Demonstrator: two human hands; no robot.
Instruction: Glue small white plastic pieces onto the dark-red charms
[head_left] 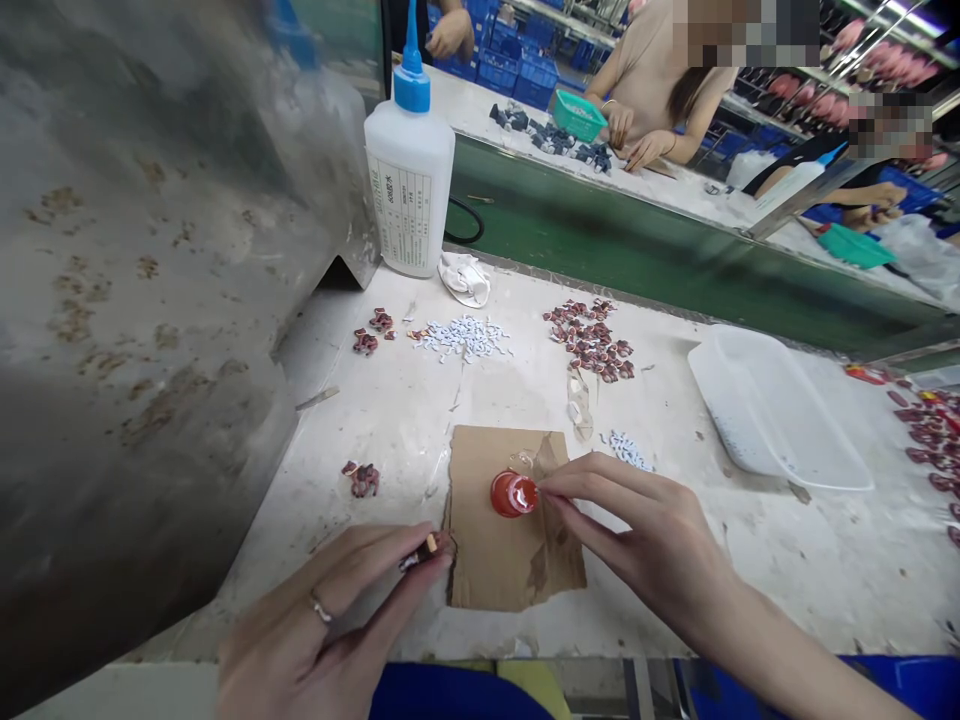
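My left hand [330, 610], a ring on one finger, pinches a small dark red part [426, 549] between thumb and fingertips at the left edge of a brown cardboard piece [502, 545]. A red cap holding glue [514, 494] sits on the cardboard. My right hand [645, 530] has its thumb and forefinger pinched together right at the cap's right rim; whatever they hold is too small to make out.
A white glue bottle with a blue nozzle [409, 170] stands at the back. Piles of small red parts [591, 340] and white parts [461, 337] lie beyond the cardboard. A white plastic tray [772, 405] sits right. People work across a green conveyor [675, 260].
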